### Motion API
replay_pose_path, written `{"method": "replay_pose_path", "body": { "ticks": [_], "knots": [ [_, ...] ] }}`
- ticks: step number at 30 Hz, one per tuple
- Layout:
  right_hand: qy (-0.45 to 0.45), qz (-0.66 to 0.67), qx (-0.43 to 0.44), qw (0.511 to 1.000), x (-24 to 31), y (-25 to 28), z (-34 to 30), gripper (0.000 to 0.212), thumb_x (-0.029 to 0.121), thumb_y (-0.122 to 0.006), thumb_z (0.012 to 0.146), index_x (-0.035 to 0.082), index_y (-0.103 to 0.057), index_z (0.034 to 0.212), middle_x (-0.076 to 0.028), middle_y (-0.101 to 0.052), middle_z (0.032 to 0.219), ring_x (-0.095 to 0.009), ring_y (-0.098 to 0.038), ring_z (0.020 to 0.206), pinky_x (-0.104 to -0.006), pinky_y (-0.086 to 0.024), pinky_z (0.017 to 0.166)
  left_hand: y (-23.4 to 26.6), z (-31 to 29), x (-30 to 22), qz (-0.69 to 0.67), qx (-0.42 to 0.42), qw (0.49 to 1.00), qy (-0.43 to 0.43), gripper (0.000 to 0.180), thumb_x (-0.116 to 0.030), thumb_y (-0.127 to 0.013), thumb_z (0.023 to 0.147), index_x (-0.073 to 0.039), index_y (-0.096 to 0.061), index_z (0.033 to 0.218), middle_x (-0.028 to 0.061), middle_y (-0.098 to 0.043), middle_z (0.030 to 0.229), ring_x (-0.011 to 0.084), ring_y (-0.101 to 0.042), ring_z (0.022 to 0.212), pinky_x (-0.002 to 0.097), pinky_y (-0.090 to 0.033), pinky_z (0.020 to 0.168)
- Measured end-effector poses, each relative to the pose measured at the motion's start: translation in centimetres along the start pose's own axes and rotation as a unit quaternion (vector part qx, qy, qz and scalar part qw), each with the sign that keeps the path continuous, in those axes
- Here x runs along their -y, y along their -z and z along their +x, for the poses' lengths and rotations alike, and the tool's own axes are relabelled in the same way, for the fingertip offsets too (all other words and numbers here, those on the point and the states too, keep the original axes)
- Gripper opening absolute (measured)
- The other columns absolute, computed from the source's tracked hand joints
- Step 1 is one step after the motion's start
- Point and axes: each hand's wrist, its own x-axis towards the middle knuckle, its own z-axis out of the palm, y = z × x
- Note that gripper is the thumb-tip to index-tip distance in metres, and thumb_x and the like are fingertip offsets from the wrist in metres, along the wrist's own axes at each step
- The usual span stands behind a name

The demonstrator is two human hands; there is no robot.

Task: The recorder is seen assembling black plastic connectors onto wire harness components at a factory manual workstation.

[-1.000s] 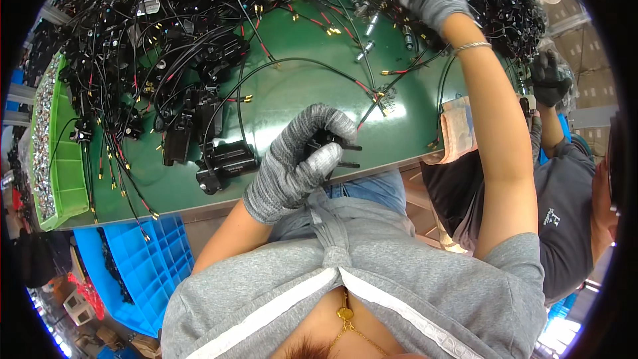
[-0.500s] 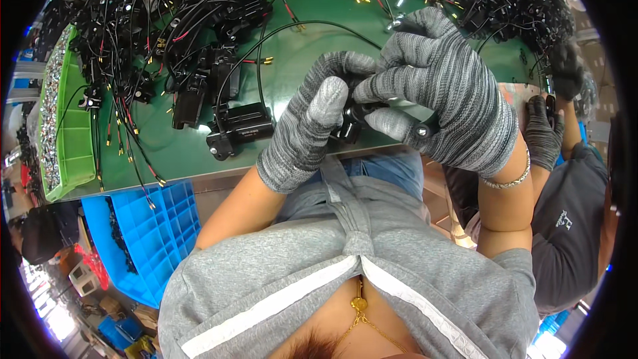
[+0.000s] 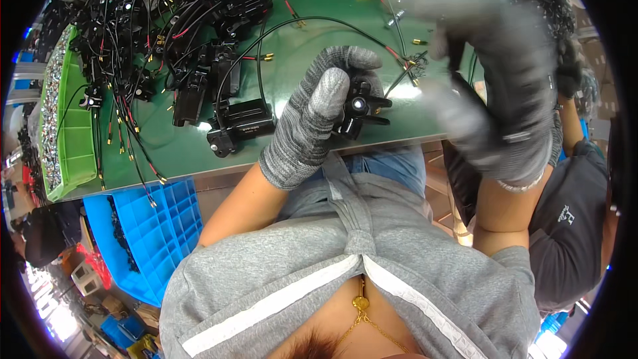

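Observation:
My left hand (image 3: 318, 110), in a grey knitted glove, is closed around a small black bracket-like part (image 3: 361, 112) with two prongs pointing right. A bright round spot, like a screw head, shows on its face. My right hand (image 3: 502, 66), gloved alike, is up over the right side of the table and smeared by motion. Dark shapes lie between its fingers, but whether they are something held I cannot make out. Left of my left hand lies a black box-shaped unit (image 3: 244, 123) with a cable (image 3: 312, 20) arcing rightward behind the hands.
A green-topped table (image 3: 299, 60) carries tangled black cables and parts (image 3: 193, 20) at the back left. At the left edge stands a green bin (image 3: 70, 126) of small metal pieces. Below the table is a blue crate (image 3: 149, 226). Another person (image 3: 571, 219) sits close at my right.
My right hand has left the black part and swung up and to the right, uncovering the part's prongs and gold-tipped cable ends behind. My left hand has barely moved.

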Motion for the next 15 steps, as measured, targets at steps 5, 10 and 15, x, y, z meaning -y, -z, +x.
{"method": "replay_pose_path", "body": {
  "ticks": [5,10,15],
  "knots": [
    [0.092,0.396,-0.127,0.905,-2.8,1.2,-0.3,0.06,0.007,-0.064,0.086,0.007,-0.037,0.14,-0.016,-0.053,0.12,-0.026,-0.059,0.099,-0.0341,-0.056,0.072,-1.1,0.3,-0.3,0.018,-0.004,1.0,0.023,0.055,-0.047,-0.051,0.093,-0.002,-0.049,0.124,0.0136,-0.06,0.106,0.0211,-0.063,0.094,0.0328,-0.055,0.078],
    [0.192,0.478,-0.076,0.854,-3.2,-0.1,1.2,0.048,0.005,-0.058,0.09,0.007,-0.043,0.136,-0.013,-0.055,0.109,-0.022,-0.06,0.091,-0.0343,-0.058,0.066,-1.0,0.2,-0.3,-0.009,-0.002,0.999,0.035,0.051,-0.043,-0.051,0.094,-0.002,-0.049,0.123,0.0137,-0.06,0.108,0.0217,-0.063,0.095,0.0336,-0.055,0.078],
    [0.293,0.515,-0.203,0.779,-4.7,-3.3,1.5,0.057,0.001,-0.044,0.096,0.008,-0.021,0.148,-0.017,-0.051,0.111,-0.018,-0.061,0.086,-0.0299,-0.064,0.07,-1.2,0.0,-0.6,-0.009,-0.019,0.999,0.036,0.049,-0.041,-0.053,0.093,-0.002,-0.051,0.123,0.0111,-0.06,0.107,0.0208,-0.062,0.097,0.0332,-0.055,0.078]
  ]
}}
